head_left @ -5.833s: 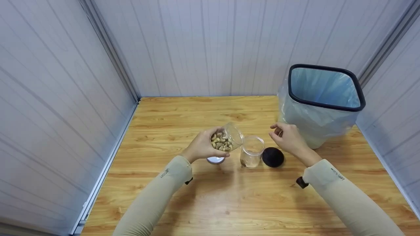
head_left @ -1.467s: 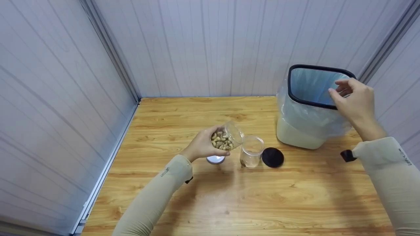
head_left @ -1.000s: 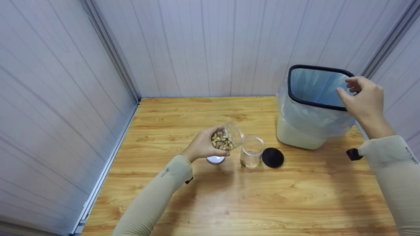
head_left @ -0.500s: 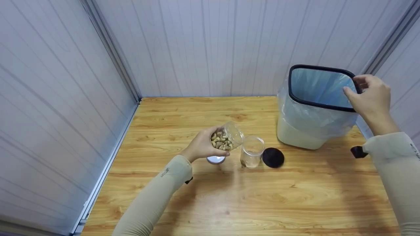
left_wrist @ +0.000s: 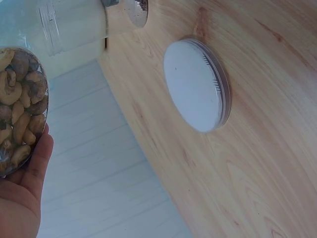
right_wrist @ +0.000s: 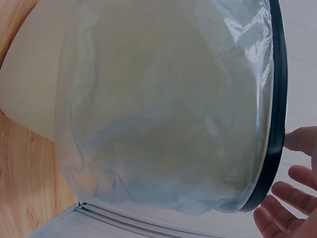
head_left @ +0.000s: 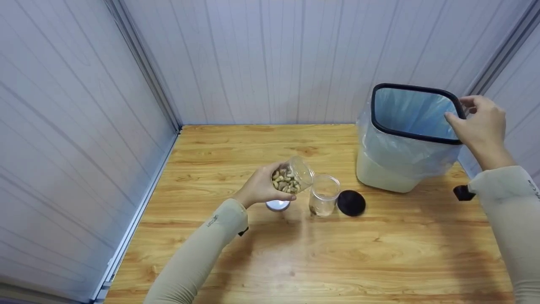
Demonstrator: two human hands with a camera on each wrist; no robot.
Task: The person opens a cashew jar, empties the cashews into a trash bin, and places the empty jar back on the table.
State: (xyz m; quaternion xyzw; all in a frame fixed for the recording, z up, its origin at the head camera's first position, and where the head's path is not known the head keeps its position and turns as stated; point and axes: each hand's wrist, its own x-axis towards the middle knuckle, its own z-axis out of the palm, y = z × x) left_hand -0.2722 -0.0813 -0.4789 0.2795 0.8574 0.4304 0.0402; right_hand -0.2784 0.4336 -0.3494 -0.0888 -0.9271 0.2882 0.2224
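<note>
Since the earlier frames, the right hand (head_left: 481, 122) has travelled from beside the empty jar (head_left: 324, 195) at the counter's middle to the far right corner, where it now sits at the rim of the waste bin (head_left: 382, 169). Its grip is loose: the wrist view shows the fingers (right_wrist: 292, 178) spread just outside the black rim, holding nothing; whether the thumb touches the rim cannot be told.

The left hand (head_left: 259, 188) has not shifted. Its grip is closed around the jar of cashews (head_left: 291, 179), which is held above the counter (head_left: 295, 261) near the middle, tilted with its open mouth toward the empty jar. The long axis runs from the palm up and right, so the mouth lies just beside and slightly above the empty jar's opening.

The left hand is much the nearer to both jars; the right hand is well apart from them.

A white lid (left_wrist: 197, 85) lies flat below the left hand. A black lid (head_left: 351, 202) lies just right of the empty jar.
</note>
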